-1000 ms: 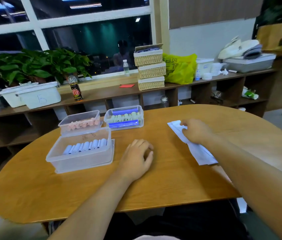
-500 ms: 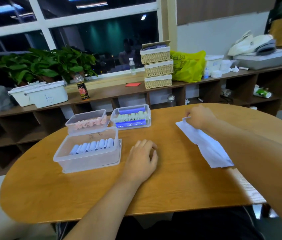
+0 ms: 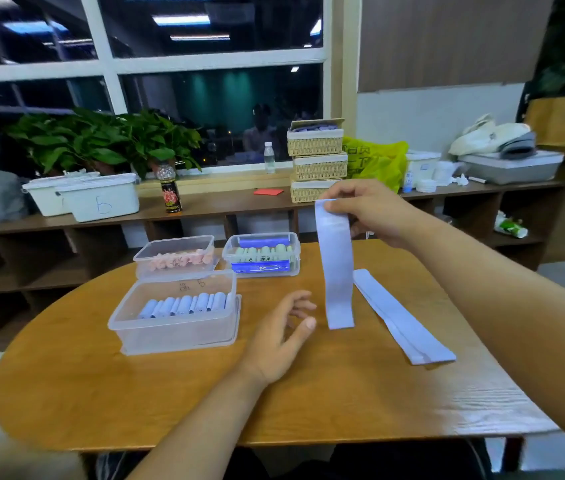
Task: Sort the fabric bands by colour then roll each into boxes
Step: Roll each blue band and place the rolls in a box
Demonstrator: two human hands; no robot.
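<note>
Right hand (image 3: 374, 209): pinches pale blue band (image 3: 338, 271) by its top end; band hangs straight above table (image 3: 101, 393).
Left hand (image 3: 281, 337): relaxed, empty, near band's lower end, likely ready to start rolling.
Front box (image 3: 173, 332): holds matching blue rolls (image 3: 184, 304); probable destination.

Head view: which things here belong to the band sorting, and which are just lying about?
Job: pale blue band pinched by the right hand; left hand; flat bands on the table; blue-roll box; pink-roll box; green-roll box.
Lying about: wicker baskets; yellow bag; white bins; dark bottle; water bottle; plants.
</note>
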